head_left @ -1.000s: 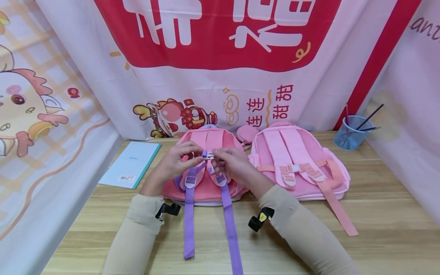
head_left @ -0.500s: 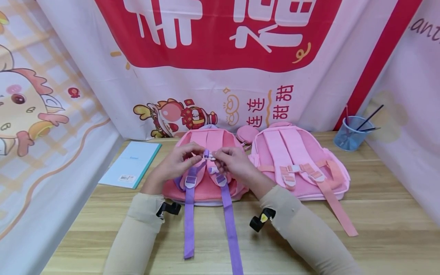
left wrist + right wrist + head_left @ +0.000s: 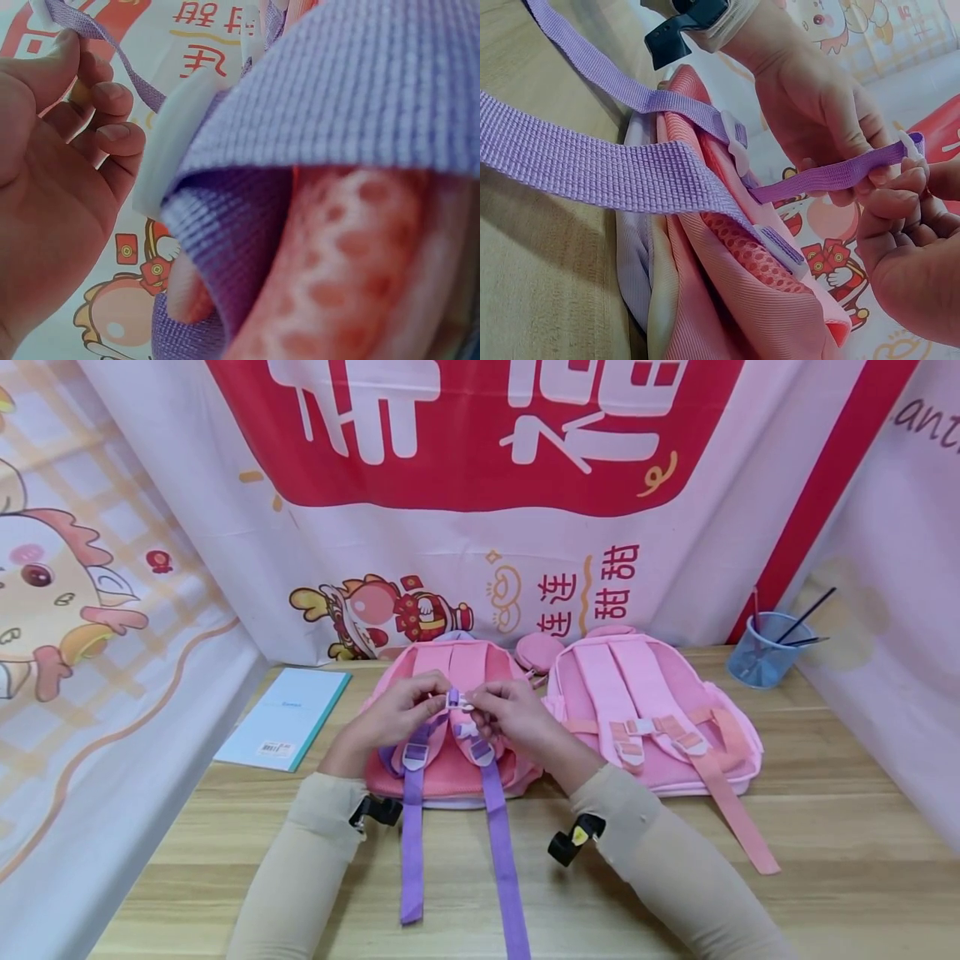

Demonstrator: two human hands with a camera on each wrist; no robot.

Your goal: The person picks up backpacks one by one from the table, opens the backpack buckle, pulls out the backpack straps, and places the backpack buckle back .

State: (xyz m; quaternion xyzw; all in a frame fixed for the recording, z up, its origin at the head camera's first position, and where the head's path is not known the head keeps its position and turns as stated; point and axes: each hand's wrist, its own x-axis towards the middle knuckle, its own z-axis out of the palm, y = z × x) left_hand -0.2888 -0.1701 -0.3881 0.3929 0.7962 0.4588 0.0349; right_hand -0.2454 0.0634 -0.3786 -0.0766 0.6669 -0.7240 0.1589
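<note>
A pink backpack (image 3: 386, 781) with purple webbing lies straps up on the table. Above its shoulder straps, the left hand (image 3: 397, 718) pinches a narrow purple strap (image 3: 817, 178) between thumb and fingers, close to its end. At that end is a small white plastic buckle (image 3: 456, 700), which the right hand (image 3: 517, 714) pinches from the other side. Right fingers partly cover the buckle in the right wrist view. Another white buckle piece (image 3: 467, 729) rests on the right shoulder strap below the hands. Two long purple strap ends (image 3: 412, 868) trail toward the front edge.
Close on the right lies a second pink backpack (image 3: 720, 710), its peach strap (image 3: 738, 827) reaching forward. A round pink pouch (image 3: 538, 653) sits between the bags. At left is a light blue notebook (image 3: 288, 714); at back right, a blue pen cup (image 3: 768, 660) holds several pencils.
The white buckle has turned between the fingers, its prongs less visible and the purple loop showing more. The left hand and forearm have shifted slightly right; the bags have stayed in place.
</note>
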